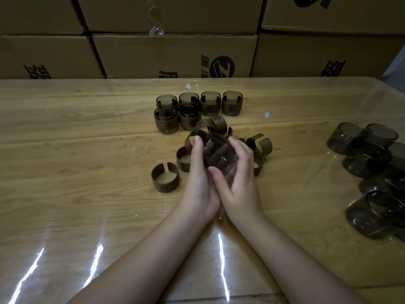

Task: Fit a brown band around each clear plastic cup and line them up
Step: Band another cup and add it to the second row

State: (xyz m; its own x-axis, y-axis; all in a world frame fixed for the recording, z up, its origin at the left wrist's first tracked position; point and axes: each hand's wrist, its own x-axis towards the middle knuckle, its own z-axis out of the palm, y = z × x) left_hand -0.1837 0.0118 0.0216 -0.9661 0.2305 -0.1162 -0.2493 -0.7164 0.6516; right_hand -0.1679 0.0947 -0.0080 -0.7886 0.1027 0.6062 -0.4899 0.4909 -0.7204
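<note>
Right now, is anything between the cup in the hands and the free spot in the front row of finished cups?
Yes. Loose brown bands lie just beyond the cup that the left hand and right hand hold, right where the front row would continue.

L hand (197, 178) bare | R hand (240, 183) bare | forearms bare to frame edge

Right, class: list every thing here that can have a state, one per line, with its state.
left hand: grips the held cup.
right hand: grips the held cup.
held cup: lifted between both hands; band unclear.
banded cups: six, upright, in two rows.
loose bands: unfitted, heaped.
lone band: unfitted, on edge, apart.
bare cups: tipped over, piled.
</note>
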